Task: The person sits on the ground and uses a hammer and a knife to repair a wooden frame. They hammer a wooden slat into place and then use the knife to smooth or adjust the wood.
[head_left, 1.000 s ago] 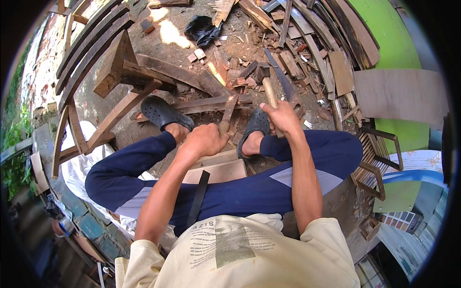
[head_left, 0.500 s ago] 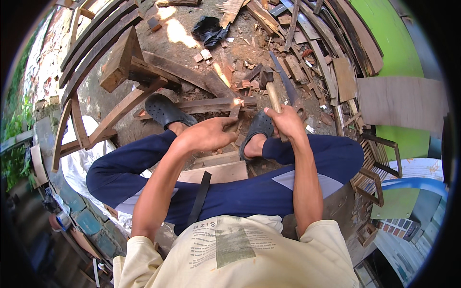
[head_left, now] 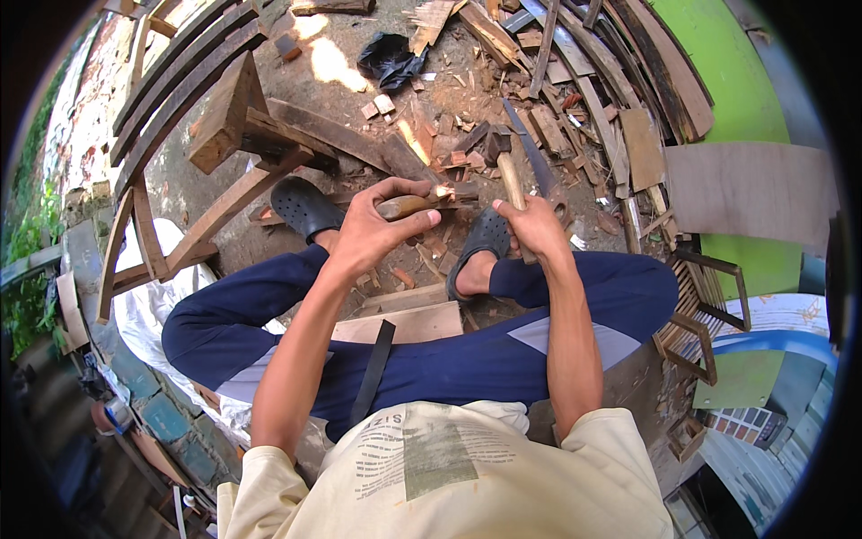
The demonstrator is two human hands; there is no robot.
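Sits low with wide-spread knees, in navy trousers [head_left: 242,310] and a pale shirt [head_left: 557,467]. Grasps a hammer [head_left: 514,182] by its wooden handle in the right hand [head_left: 539,230], fully closed around it. Points the dark hammer head away from the body, over the littered ground [head_left: 337,126]. Grips a chisel-like tool [head_left: 401,207] by its rounded wooden handle in the left hand [head_left: 370,230], between thumb and fingers. Aims that tool rightward, near the end of a dark wooden beam [head_left: 465,196]; cannot tell whether in contact with it. Keeps both hands apart, roughly level, in front of the knees. Wears dark perforated clogs [head_left: 306,209], placed just beyond the left hand and between the two hands. Has a handsaw [head_left: 532,154] lying just to the right of the hammer, and a pale plank [head_left: 409,325] between the thighs. Faces wood scraps and a crumpled black plastic bag [head_left: 392,61] farther out. Has a wooden frame [head_left: 220,126] at the left, near a white sack [head_left: 148,314], and a slatted chair [head_left: 705,310] at the right, beside green panels [head_left: 741,260].
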